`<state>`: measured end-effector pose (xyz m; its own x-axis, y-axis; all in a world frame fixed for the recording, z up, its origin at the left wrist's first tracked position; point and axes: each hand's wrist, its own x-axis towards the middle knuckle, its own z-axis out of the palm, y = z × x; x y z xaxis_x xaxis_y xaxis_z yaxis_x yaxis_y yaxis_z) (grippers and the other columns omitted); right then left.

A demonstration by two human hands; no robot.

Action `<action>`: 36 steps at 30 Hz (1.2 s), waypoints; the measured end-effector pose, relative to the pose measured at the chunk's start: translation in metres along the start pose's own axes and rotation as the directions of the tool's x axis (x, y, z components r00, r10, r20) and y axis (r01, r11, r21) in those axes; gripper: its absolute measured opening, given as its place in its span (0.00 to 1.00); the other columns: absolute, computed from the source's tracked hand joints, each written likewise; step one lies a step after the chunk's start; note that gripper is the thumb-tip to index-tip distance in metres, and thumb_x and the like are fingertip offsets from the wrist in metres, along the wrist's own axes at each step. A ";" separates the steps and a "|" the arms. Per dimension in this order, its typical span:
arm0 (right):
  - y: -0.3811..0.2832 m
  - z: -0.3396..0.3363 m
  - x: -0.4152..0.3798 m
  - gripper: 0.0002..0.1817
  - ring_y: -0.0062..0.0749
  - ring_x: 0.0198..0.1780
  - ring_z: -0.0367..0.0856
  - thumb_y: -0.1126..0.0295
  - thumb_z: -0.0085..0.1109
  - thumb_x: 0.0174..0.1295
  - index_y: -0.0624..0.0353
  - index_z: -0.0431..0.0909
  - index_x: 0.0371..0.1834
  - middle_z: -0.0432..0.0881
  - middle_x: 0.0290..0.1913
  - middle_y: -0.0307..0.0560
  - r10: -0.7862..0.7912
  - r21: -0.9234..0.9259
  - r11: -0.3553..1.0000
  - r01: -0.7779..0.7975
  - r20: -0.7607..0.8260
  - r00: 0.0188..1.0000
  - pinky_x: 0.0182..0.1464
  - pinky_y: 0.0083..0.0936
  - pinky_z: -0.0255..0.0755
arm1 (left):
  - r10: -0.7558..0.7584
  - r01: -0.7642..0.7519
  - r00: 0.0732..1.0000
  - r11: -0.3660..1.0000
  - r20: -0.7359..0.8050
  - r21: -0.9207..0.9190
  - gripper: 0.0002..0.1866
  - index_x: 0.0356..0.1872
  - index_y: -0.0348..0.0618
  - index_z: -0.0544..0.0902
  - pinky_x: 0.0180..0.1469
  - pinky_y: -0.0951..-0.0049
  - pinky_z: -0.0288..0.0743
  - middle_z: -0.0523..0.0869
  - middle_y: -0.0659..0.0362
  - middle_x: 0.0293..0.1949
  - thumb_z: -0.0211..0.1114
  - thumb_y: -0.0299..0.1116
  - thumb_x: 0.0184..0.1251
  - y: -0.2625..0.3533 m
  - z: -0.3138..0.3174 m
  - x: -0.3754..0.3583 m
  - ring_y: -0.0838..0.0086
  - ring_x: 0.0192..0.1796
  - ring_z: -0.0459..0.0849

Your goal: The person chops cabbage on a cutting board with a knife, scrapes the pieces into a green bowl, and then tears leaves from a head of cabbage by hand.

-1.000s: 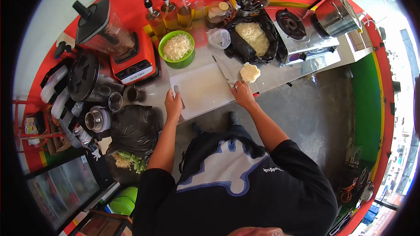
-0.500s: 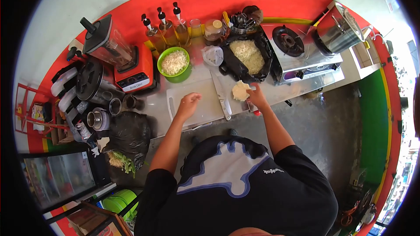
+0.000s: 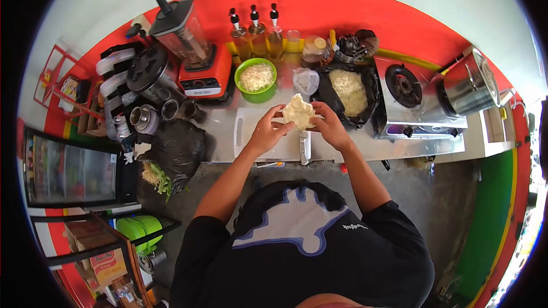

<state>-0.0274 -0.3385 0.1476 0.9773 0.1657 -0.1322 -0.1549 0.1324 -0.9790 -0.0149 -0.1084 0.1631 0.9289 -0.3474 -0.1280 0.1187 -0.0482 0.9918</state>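
Note:
Between my two hands is a pale cream, ragged-edged flat piece of food (image 3: 298, 113), raised over the counter. My left hand (image 3: 267, 132) pinches its left edge with thumb and fingers. At its right edge my right hand (image 3: 329, 124) grips it too. Below lies a white cutting board (image 3: 244, 128), partly covered by my left hand. A large knife (image 3: 303, 149) rests at the board's right side, its handle toward me and its upper part hidden by the piece. Behind the hands stand a green bowl (image 3: 258, 96) of pale shreds and a black plastic bag (image 3: 325, 88) holding more shreds.
A red blender (image 3: 204, 77) stands at the left, near a full black bag (image 3: 178, 145). Pump bottles (image 3: 258, 40) line the wall. A small clear plastic bag (image 3: 306, 81) lies beside the green bowl. To the right is a gas stove (image 3: 419, 120) with a tall pot (image 3: 471, 82).
My right hand has brought the pale piece left over the board. My left hand has moved up and right and taken hold of it too. The view has shifted.

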 end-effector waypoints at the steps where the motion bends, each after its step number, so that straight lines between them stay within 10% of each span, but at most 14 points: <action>1: -0.006 0.009 0.003 0.24 0.31 0.53 0.82 0.77 0.55 0.70 0.60 0.66 0.69 0.75 0.56 0.48 -0.035 -0.059 0.998 0.037 0.049 0.998 0.52 0.28 0.82 | 0.004 -0.004 1.000 1.000 -0.016 0.004 0.27 0.67 0.35 0.74 0.48 0.75 0.81 0.83 0.55 0.54 0.69 0.32 0.70 0.002 -0.006 -0.001 0.75 0.46 0.86; 14: -0.052 0.068 0.015 0.27 0.28 0.52 0.83 0.81 0.53 0.68 0.64 0.64 0.72 0.75 0.61 0.49 -0.102 -0.037 0.993 0.112 0.207 0.973 0.53 0.25 0.78 | 0.289 -0.330 0.895 0.941 -0.340 -0.071 0.17 0.61 0.27 0.80 0.46 0.80 0.78 0.88 0.58 0.46 0.62 0.25 0.75 0.020 -0.050 -0.033 0.82 0.43 0.84; 19: -0.057 0.087 0.012 0.31 0.30 0.57 0.80 0.78 0.57 0.67 0.64 0.60 0.74 0.76 0.60 0.51 -0.111 -0.063 0.990 0.126 0.199 0.974 0.56 0.27 0.77 | 0.424 -0.261 0.796 0.885 -0.433 0.386 0.14 0.55 0.30 0.83 0.38 0.74 0.80 0.90 0.53 0.35 0.62 0.26 0.73 0.042 -0.043 -0.045 0.77 0.34 0.87; 31: -0.086 0.108 0.006 0.40 0.30 0.57 0.79 0.66 0.76 0.59 0.70 0.62 0.69 0.78 0.58 0.53 -0.176 -0.276 0.942 0.189 0.073 0.982 0.59 0.29 0.76 | 0.633 -0.439 0.766 0.644 -0.114 0.627 0.10 0.51 0.35 0.83 0.41 0.67 0.79 0.87 0.48 0.42 0.59 0.22 0.72 0.069 -0.046 -0.054 0.61 0.39 0.86; 36: -0.078 0.106 0.010 0.37 0.30 0.57 0.79 0.68 0.75 0.60 0.69 0.64 0.68 0.79 0.58 0.52 -0.176 -0.217 0.958 0.189 0.079 0.981 0.60 0.28 0.74 | 0.708 -0.500 0.667 0.657 -0.232 0.565 0.10 0.50 0.36 0.83 0.41 0.66 0.79 0.87 0.50 0.41 0.61 0.22 0.71 0.071 -0.042 -0.052 0.61 0.40 0.86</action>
<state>-0.0209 -0.2431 0.2394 0.9748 0.2164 0.0548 0.0680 -0.0537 -0.9962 -0.0401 -0.0547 0.2406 0.7854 -0.0483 0.6171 -0.5843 -0.3868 0.7134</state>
